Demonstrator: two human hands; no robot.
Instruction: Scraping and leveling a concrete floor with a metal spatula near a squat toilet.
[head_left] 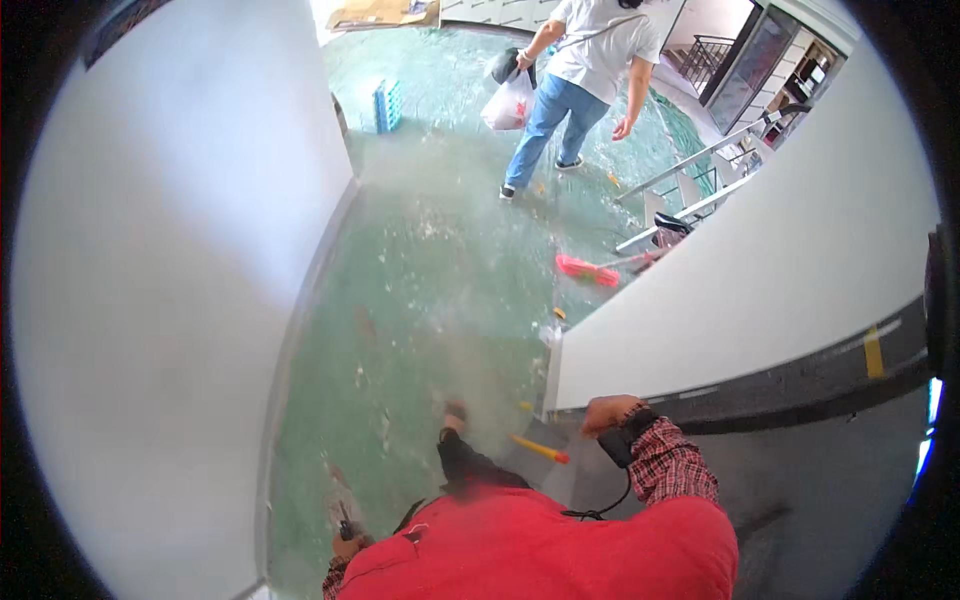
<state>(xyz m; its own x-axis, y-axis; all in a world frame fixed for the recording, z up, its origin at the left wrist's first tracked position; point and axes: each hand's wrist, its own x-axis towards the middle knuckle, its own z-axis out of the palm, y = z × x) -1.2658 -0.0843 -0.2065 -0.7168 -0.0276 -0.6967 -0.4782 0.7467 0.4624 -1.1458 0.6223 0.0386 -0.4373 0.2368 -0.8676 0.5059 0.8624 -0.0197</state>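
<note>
At the lower left, my left hand [347, 543] is closed around the dark stem of a long, pale tool [341, 498], whose exact kind is too blurred to tell. My right hand [612, 412] is raised beside the near end of the white wall [700, 330] on the right. Its fingers are curled, and whatever they may hold is hidden. Just below and left of that hand is a yellow stick with an orange-red end [540, 449], with a gap between them. A black device with a cable [617, 447] sits at my right wrist.
Green sheeting [430, 260] covers the floor between two white walls. Ahead, a person [590, 60] walks with a white plastic bag [510, 105]. A pink broom head [588, 270] and an aluminium ladder [690, 190] are at the right; a blue pack [386, 106] stands far left.
</note>
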